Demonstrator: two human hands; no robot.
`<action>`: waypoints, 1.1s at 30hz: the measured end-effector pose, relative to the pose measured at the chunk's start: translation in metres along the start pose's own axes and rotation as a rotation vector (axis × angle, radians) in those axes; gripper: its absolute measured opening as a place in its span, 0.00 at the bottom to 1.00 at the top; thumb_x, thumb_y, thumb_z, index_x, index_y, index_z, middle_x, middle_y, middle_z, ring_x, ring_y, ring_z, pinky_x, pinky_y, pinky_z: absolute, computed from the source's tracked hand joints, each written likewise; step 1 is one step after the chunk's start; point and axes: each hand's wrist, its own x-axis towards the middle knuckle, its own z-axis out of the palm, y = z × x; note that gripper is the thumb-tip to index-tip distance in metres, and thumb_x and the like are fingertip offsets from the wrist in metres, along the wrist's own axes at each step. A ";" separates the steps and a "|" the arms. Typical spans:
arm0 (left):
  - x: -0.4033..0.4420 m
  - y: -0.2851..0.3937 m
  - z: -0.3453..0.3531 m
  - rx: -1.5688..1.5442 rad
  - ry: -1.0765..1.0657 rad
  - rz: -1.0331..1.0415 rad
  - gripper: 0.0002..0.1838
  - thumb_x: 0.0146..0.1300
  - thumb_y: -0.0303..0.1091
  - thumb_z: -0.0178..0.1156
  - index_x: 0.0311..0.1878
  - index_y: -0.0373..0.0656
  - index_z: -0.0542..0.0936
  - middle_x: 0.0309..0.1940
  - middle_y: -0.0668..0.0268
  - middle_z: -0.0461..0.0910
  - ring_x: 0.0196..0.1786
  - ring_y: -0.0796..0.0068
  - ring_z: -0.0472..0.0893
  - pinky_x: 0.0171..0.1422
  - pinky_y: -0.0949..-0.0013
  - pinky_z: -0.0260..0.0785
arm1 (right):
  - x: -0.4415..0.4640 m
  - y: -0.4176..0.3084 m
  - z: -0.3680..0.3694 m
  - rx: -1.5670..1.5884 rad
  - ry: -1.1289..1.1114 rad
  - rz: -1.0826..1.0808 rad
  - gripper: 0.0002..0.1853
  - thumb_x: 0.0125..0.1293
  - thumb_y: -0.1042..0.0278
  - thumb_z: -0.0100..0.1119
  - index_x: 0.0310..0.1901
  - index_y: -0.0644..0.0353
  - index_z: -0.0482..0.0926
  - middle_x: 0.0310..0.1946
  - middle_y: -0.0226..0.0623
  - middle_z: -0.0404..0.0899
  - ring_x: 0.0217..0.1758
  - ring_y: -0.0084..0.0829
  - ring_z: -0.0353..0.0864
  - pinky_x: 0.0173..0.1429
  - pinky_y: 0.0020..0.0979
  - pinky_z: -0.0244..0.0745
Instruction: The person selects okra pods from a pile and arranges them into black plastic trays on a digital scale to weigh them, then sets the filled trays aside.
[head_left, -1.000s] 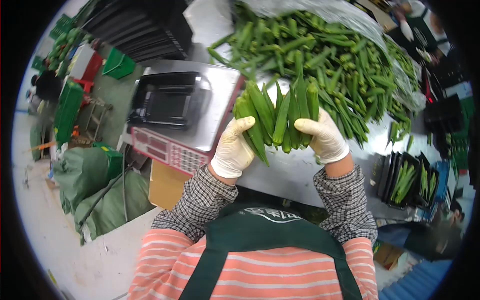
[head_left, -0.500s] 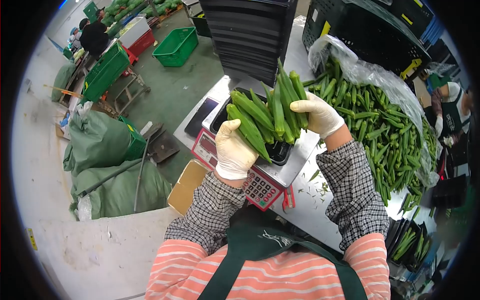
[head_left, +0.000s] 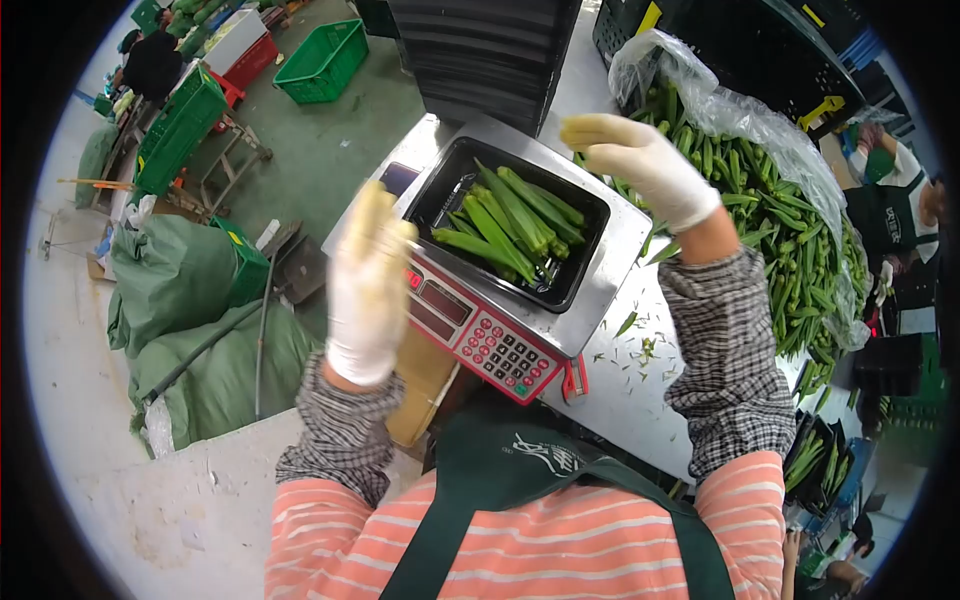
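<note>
A bunch of green okra point(head_left: 515, 220) lies in a black plastic tray point(head_left: 573, 283), which rests on the metal pan of a red and white digital scale point(head_left: 500, 345). My left hand point(head_left: 368, 285), in a whitish glove, is raised at the scale's left side with its fingers stretched out and holding nothing. On the far right of the tray, my gloved right hand point(head_left: 645, 165) hovers with fingers extended, also holding nothing. It is nearest the big heap of loose okra point(head_left: 745, 200) in a clear plastic bag.
Behind the scale rises a tall stack of black trays point(head_left: 480, 60). Black crates point(head_left: 740, 60) stand at the back right. A red-handled tool point(head_left: 574, 380) and okra scraps lie on the metal table point(head_left: 640, 400). Green sacks point(head_left: 190, 300) sit left; a person in an apron point(head_left: 895, 215) is at right.
The okra bunch, held between both hands before, now lies in the black tray. Both hands have let go and moved apart, left hand leftward and right hand upward. The camera view has shifted slightly.
</note>
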 end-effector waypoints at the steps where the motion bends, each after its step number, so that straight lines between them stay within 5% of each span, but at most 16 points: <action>1: 0.010 0.005 -0.011 0.005 0.045 0.086 0.30 0.66 0.28 0.50 0.68 0.28 0.55 0.68 0.48 0.56 0.72 0.59 0.54 0.75 0.58 0.44 | -0.009 0.001 -0.010 0.001 0.033 0.002 0.24 0.62 0.66 0.50 0.58 0.70 0.70 0.55 0.45 0.74 0.58 0.31 0.73 0.62 0.30 0.67; 6: 0.040 0.026 -0.045 0.283 0.040 0.228 0.23 0.68 0.30 0.51 0.63 0.30 0.65 0.62 0.54 0.67 0.68 0.64 0.64 0.73 0.60 0.51 | -0.055 0.032 -0.040 0.033 0.167 0.155 0.20 0.66 0.66 0.47 0.56 0.68 0.72 0.51 0.43 0.77 0.53 0.31 0.77 0.55 0.29 0.72; 12: 0.065 0.025 -0.060 0.476 -0.038 0.168 0.20 0.67 0.30 0.52 0.59 0.32 0.70 0.58 0.57 0.72 0.62 0.68 0.70 0.67 0.68 0.59 | -0.103 0.059 -0.035 0.082 0.321 0.359 0.20 0.63 0.61 0.55 0.52 0.66 0.76 0.42 0.36 0.81 0.46 0.23 0.79 0.49 0.23 0.71; 20: 0.100 0.037 -0.053 0.706 -0.039 0.419 0.17 0.61 0.30 0.60 0.52 0.33 0.77 0.51 0.61 0.78 0.49 0.76 0.78 0.57 0.75 0.66 | -0.106 0.056 -0.005 -0.054 0.281 0.314 0.16 0.63 0.69 0.53 0.49 0.71 0.76 0.38 0.36 0.81 0.42 0.22 0.78 0.48 0.23 0.71; 23: 0.117 0.051 -0.038 0.793 -0.091 0.544 0.16 0.64 0.30 0.56 0.54 0.33 0.76 0.52 0.60 0.78 0.57 0.74 0.73 0.63 0.73 0.62 | -0.109 0.061 0.005 -0.129 0.229 0.294 0.15 0.63 0.69 0.54 0.48 0.70 0.77 0.37 0.36 0.81 0.41 0.24 0.78 0.48 0.25 0.71; 27: 0.145 0.070 -0.007 1.002 -0.240 0.916 0.17 0.64 0.29 0.56 0.54 0.31 0.74 0.53 0.58 0.77 0.56 0.74 0.74 0.63 0.73 0.62 | -0.112 0.055 0.015 -0.175 0.191 0.320 0.15 0.63 0.68 0.54 0.46 0.69 0.78 0.37 0.37 0.81 0.41 0.24 0.78 0.48 0.24 0.71; 28: 0.160 0.072 0.001 1.062 -0.269 1.203 0.17 0.62 0.28 0.55 0.54 0.36 0.74 0.51 0.49 0.76 0.56 0.57 0.74 0.61 0.61 0.64 | -0.112 0.052 0.018 -0.194 0.180 0.313 0.15 0.63 0.68 0.54 0.46 0.70 0.77 0.36 0.37 0.81 0.40 0.23 0.78 0.47 0.23 0.71; 33: 0.195 0.090 0.070 1.336 -0.272 1.523 0.20 0.61 0.27 0.54 0.57 0.36 0.72 0.57 0.48 0.70 0.60 0.50 0.69 0.66 0.58 0.59 | -0.104 0.045 0.043 -0.137 0.095 0.363 0.16 0.63 0.61 0.56 0.38 0.69 0.80 0.30 0.40 0.82 0.34 0.27 0.80 0.42 0.28 0.74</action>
